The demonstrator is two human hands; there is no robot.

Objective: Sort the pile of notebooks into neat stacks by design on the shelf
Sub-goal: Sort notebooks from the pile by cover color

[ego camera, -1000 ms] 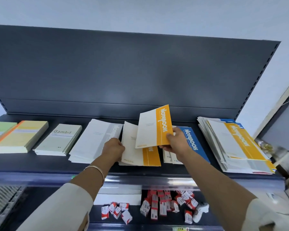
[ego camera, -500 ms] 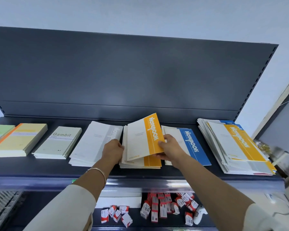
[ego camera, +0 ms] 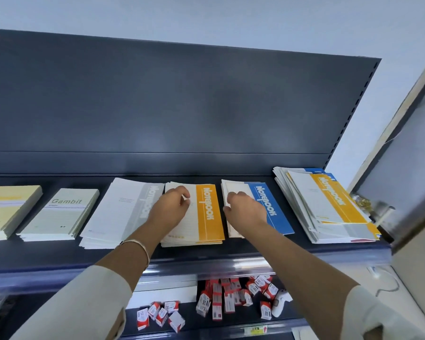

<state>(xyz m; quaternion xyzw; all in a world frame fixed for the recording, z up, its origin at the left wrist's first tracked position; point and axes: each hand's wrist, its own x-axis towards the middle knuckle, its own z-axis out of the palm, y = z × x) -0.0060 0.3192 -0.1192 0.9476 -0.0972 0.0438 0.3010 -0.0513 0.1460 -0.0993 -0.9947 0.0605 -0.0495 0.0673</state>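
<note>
Resting, apparently, on orange stack (ego camera: 210, 214): left hand (ego camera: 172, 204).

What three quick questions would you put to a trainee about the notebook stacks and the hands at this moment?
1. True or false: the left hand rests on the Gambit stack.
2. Which pile shows both orange and blue covers? A) far-left pile B) middle pile C) far-right pile
3. What colour is the band on the notebook stack under the right hand?
Key: 1 false, it rests on the orange stack; 2 C; 3 blue.
</note>
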